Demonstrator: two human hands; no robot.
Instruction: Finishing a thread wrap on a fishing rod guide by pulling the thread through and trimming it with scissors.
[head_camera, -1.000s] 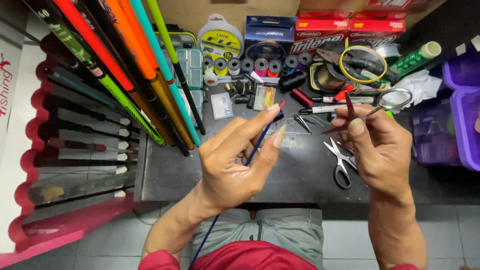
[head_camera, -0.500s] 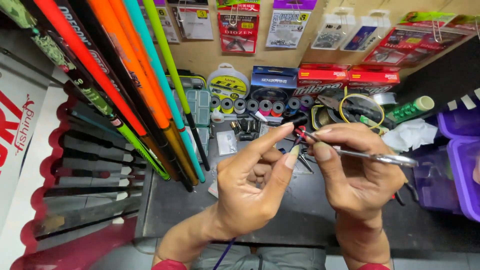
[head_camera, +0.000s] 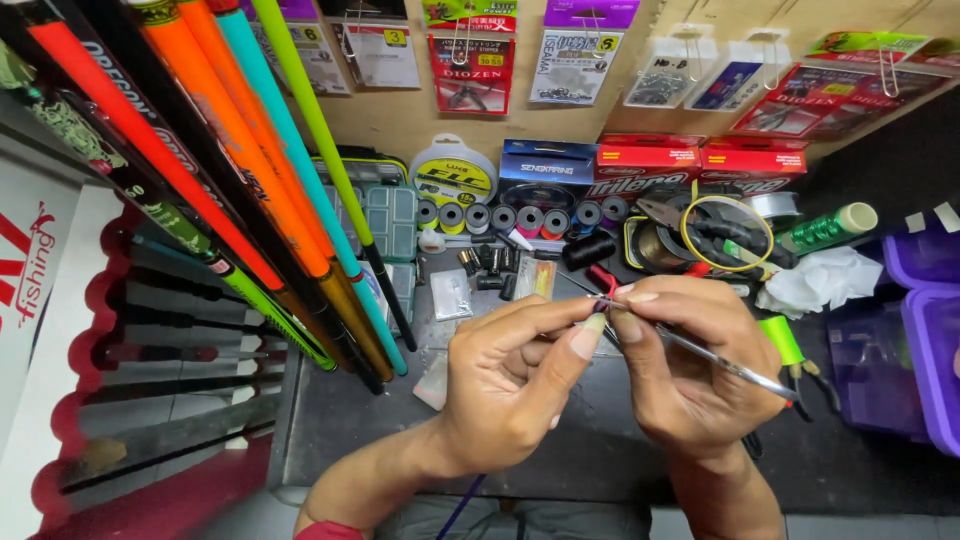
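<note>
Pinching together above the dark worktop (head_camera: 400, 430), the left hand (head_camera: 505, 385) and right hand (head_camera: 690, 365) fingers grasp a thin silvery metal rod (head_camera: 725, 362).

Before you: dark worktop (head_camera: 380, 430). Behind it, tan pegboard wall (head_camera: 400, 115); below it, grey tiled floor (head_camera: 170, 410).

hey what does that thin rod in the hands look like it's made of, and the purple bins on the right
The thin rod looks like polished metal: silvery, with bright glints along it. The right hand holds it and the left hand pinches at its tip. The purple bins look like see-through plastic, glossy, with contents dimly visible inside.
</note>
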